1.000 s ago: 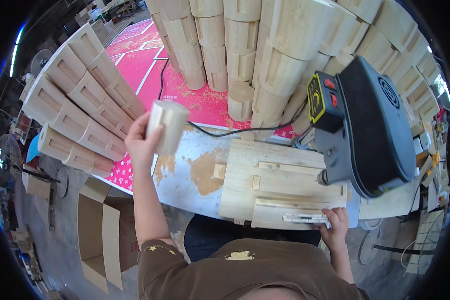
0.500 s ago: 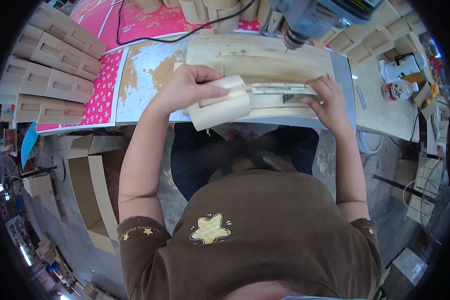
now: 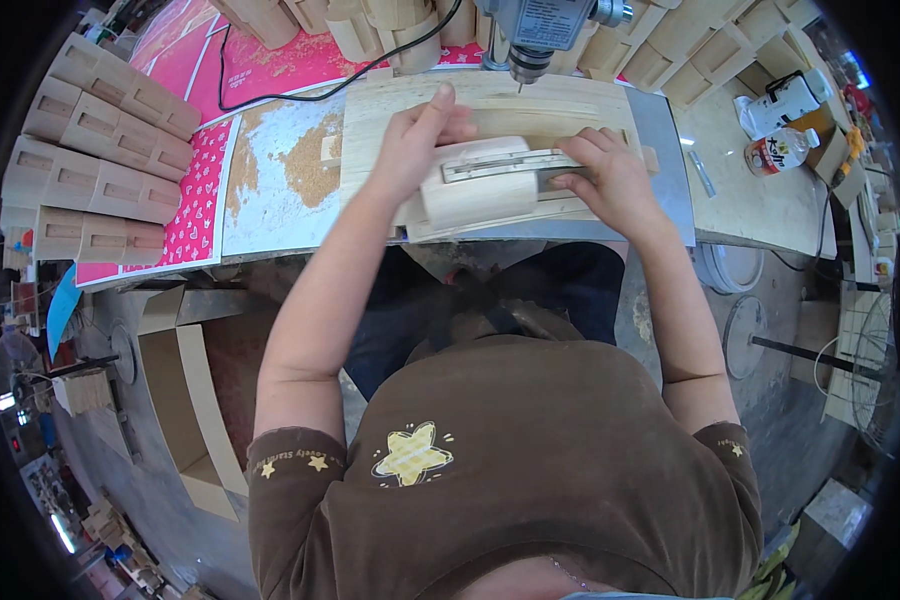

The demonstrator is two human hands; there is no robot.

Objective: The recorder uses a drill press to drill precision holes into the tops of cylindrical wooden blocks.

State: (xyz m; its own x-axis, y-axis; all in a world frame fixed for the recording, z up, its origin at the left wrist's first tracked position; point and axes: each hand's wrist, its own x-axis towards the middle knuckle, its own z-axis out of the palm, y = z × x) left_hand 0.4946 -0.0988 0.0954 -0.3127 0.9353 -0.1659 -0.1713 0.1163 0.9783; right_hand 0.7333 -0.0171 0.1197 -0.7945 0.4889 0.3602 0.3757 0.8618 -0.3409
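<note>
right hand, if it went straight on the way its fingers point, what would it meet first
Most likely the pale wooden block, just left of the right hand's fingertips and partly covered by the slotted strip it grips. Depth is unclear, so the hand might pass over it.

We think that this place is a workshop where wood is worked. Over the bench (image 3: 270, 222) we see a grey standing drill (image 3: 550, 28), with its chuck (image 3: 529, 65) and a thin bit pointing down. Brown dust, which looks like sawdust (image 3: 315, 160), lies beside a wooden board (image 3: 390, 105). To the left we find rows of pale wooden pieces (image 3: 105, 140), each cut with similar slots. An open cardboard box (image 3: 175, 390) stands below, on a grey, stained floor (image 3: 770, 420).
</note>
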